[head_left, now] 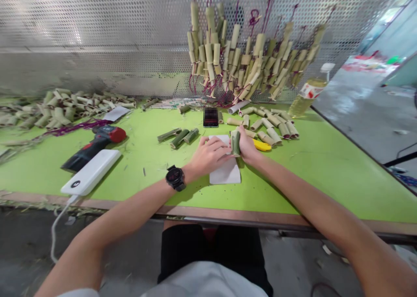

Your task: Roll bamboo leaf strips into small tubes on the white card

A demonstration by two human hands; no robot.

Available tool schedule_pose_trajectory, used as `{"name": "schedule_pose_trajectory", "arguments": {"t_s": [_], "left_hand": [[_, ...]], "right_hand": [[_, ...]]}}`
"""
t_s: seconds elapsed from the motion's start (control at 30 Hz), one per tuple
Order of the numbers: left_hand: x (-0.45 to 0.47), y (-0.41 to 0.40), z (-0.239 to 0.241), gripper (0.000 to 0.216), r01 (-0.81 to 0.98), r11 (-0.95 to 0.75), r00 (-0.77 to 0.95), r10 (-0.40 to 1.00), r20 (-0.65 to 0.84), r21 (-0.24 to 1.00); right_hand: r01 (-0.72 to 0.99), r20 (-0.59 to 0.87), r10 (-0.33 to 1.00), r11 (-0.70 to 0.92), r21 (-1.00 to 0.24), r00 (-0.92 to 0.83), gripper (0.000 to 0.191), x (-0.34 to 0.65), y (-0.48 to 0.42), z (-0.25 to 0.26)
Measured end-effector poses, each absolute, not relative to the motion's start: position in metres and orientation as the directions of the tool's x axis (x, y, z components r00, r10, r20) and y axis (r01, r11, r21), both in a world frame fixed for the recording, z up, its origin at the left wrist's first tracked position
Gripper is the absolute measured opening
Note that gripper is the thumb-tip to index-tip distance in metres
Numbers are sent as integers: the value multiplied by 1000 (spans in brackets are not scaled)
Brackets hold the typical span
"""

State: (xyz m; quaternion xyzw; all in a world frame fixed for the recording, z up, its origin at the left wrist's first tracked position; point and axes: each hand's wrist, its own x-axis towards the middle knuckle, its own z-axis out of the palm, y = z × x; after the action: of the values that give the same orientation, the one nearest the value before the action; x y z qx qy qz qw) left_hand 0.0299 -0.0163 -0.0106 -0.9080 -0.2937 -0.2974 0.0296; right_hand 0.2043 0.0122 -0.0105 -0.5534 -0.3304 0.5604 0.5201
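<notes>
My right hand (248, 147) is closed around a short green bamboo piece (235, 143), held upright with pale scraped streaks on its side. From the other side my left hand (208, 156), a black watch (175, 178) on its wrist, reaches over a white sheet (224, 175). Its fingers are stretched out, with the tips at the lower left of the bamboo; whether they press on it, I cannot tell. A yellow tool handle (262, 145) lies just right of my right hand. Several cut green bamboo pieces (179, 138) rest to the left.
On the green table (156, 179) lie a cordless drill (94, 145), a white power bank (91, 172), a heap of bamboo pieces (55, 110) and more pieces (273, 123) at right. Strung bamboo (241, 58) hangs behind. A phone (210, 117) and an oil bottle (306, 97) stand farther back.
</notes>
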Motion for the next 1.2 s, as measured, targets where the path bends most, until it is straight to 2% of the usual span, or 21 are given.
{"name": "schedule_pose_trajectory", "arguments": {"t_s": [0.33, 0.5, 0.6, 0.73, 0.87, 0.97, 1.07, 1.2], "left_hand": [[27, -15, -8, 29, 596, -783, 576, 571, 585, 178], [27, -14, -4, 29, 617, -759, 541, 600, 589, 207], [19, -3, 0, 25, 658, -714, 446, 625, 641, 239], [-6, 18, 7, 22, 726, -612, 221, 639, 737, 313], [-24, 30, 10, 15, 826, -518, 184, 621, 762, 223], [-20, 25, 9, 5, 835, -525, 265, 645, 717, 164], [-6, 13, 6, 34, 720, -680, 493, 640, 589, 137], [11, 2, -1, 46, 514, -857, 745, 473, 470, 48]], "right_hand": [[-36, -240, 958, -237, -971, 155, 69, 207, 15, -17], [-35, -242, 963, -239, -970, 120, 65, 208, 23, -30], [-41, -261, 960, -259, -965, 97, 63, 209, 22, -28], [-40, -289, 953, -286, -957, 94, 64, 208, 19, -20], [-55, -284, 950, -279, -959, 128, 61, 207, 18, -17], [-95, -274, 951, -262, -960, 143, 59, 208, 17, -19], [-118, -256, 959, -242, -963, 123, 58, 209, 17, -21], [-125, -278, 948, -261, -957, 153, 51, 210, 19, -22]]}}
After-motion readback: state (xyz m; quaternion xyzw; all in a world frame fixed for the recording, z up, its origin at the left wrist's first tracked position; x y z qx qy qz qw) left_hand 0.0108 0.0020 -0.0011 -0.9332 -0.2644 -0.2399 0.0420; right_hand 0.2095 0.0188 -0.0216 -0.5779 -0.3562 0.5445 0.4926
